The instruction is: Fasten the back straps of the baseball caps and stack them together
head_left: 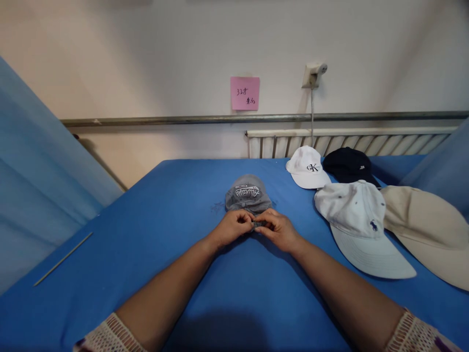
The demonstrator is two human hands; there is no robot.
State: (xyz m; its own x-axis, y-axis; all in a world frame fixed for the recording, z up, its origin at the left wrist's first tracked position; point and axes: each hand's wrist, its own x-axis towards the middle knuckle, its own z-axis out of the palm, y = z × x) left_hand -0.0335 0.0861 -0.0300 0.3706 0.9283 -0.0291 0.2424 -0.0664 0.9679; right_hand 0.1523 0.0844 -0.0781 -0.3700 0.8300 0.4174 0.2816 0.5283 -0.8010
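A grey baseball cap (248, 189) with white lettering lies on the blue-covered table, its lettering upside down to me and its back edge towards me. My left hand (234, 226) pinches the near edge of the cap from the left. From the right, my right hand (276, 229) has thumb and fingers closed on the same edge, around what looks like the back strap. The fingertips of both hands nearly meet there and hide most of the strap. The cap's brim is out of sight on the far side.
To the right lie a white cap (307, 164), a black cap (346, 164), a pale grey cap (353, 210) and a beige cap (432, 220). A thin stick (63, 259) rests at the left. Behind are a radiator (366, 144), a rail (183, 120) and a pink note (245, 93).
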